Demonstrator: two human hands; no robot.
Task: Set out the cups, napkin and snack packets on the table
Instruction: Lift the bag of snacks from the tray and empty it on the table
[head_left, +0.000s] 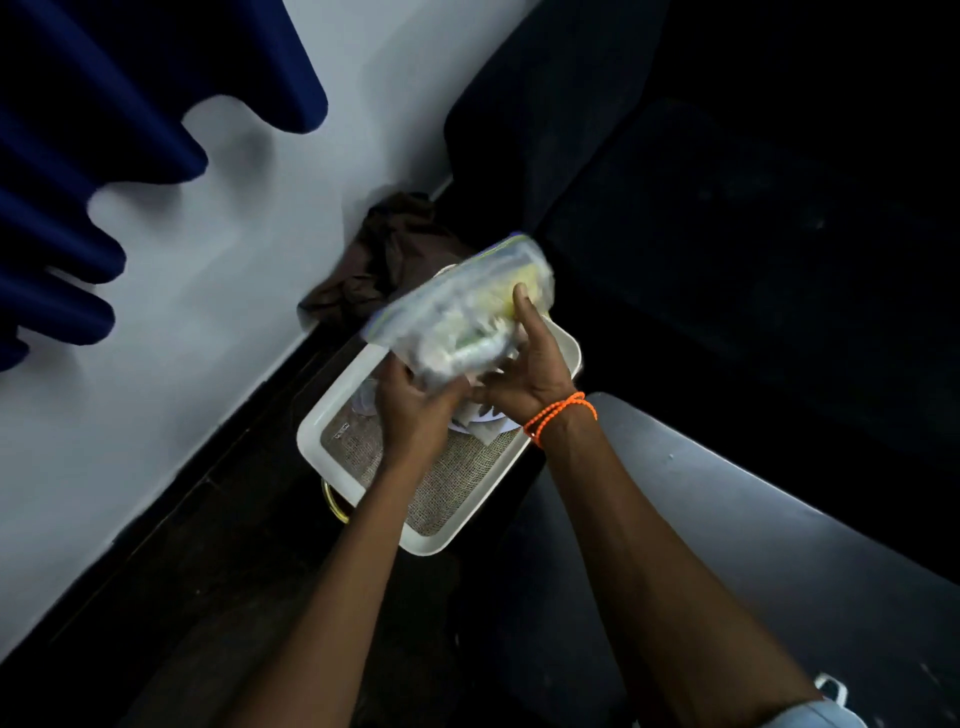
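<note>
Both hands hold a clear zip bag (457, 312) with yellow and green snack packets inside; it is blurred and tilted above a white tray. My left hand (415, 410) grips the bag's lower end. My right hand (535, 364), with an orange bead bracelet at the wrist, holds its right side, thumb up against the plastic. The white tray (332, 441) has a woven mat on its floor and lies on a dark surface. White paper, perhaps a napkin (483, 423), shows in the tray under my hands. No cups are visible.
A crumpled brown cloth (384, 254) lies beyond the tray against the pale wall (208, 312). Dark blue curtain folds (78, 156) hang at upper left. A grey chair seat (727, 519) is at lower right, and a dark seat (727, 208) fills the upper right.
</note>
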